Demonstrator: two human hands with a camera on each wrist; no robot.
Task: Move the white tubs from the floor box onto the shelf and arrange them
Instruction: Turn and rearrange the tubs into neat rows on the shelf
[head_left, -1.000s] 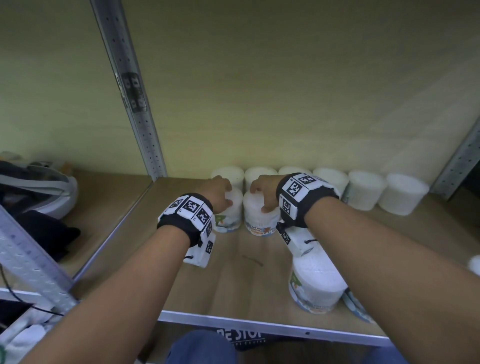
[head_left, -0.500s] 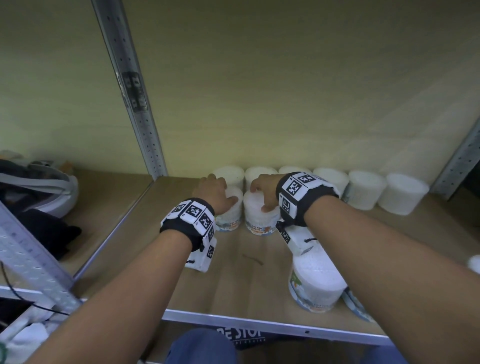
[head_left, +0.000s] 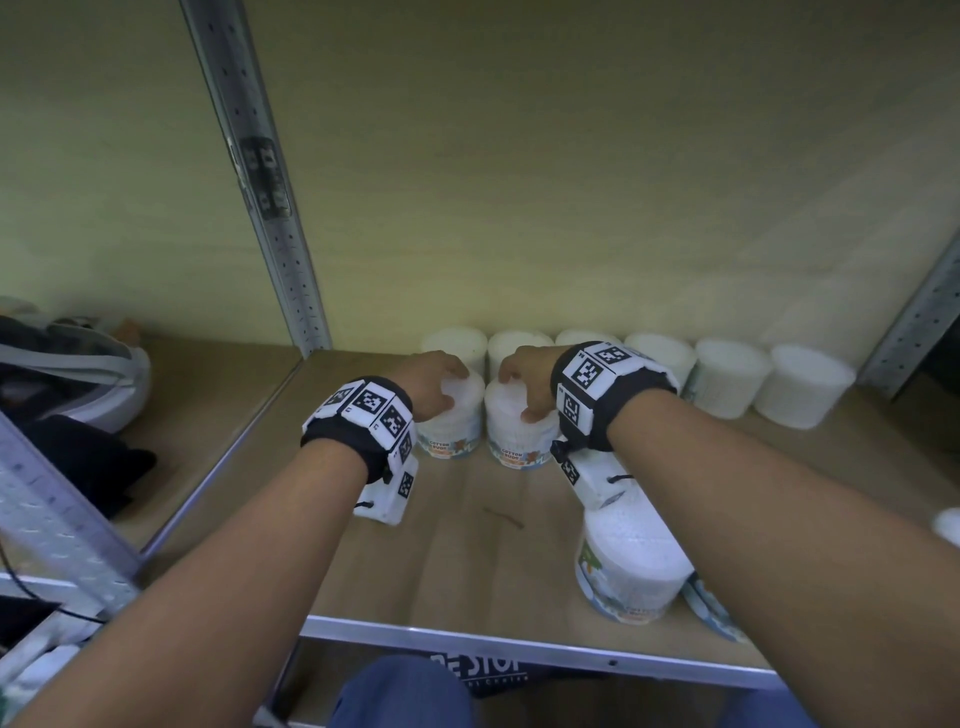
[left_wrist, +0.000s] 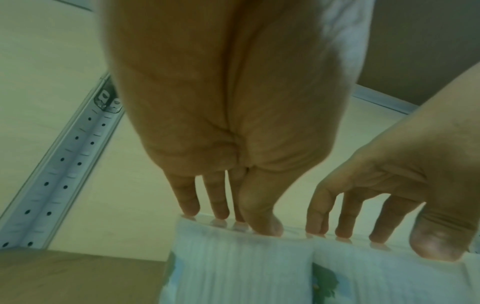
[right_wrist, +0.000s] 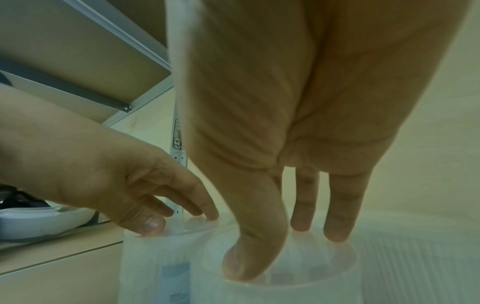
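Two white tubs with coloured labels stand side by side on the wooden shelf (head_left: 457, 566), just in front of a back row of white tubs (head_left: 732, 376). My left hand (head_left: 431, 382) reaches down onto the left tub (head_left: 452, 436). Its thumb and fairly straight fingertips (left_wrist: 189, 209) rest on the lid of that tub (left_wrist: 239, 267). On the right tub (head_left: 519, 441) my right hand (head_left: 524, 382) does the same. In the right wrist view its thumb and fingertips (right_wrist: 337, 232) press on the lid (right_wrist: 285, 292). Neither hand wraps a tub's side.
Another labelled tub (head_left: 628, 566) stands near the shelf's front rail (head_left: 519, 647), under my right forearm. A further white tub (head_left: 948, 525) shows at the right edge. A perforated metal post (head_left: 270, 208) bounds the bay on the left. Beyond it lie a grey-white object (head_left: 78, 374) and dark items.
Hardly anything has changed. My left wrist has shifted slightly to the left, and both hands stay on the same two tubs.
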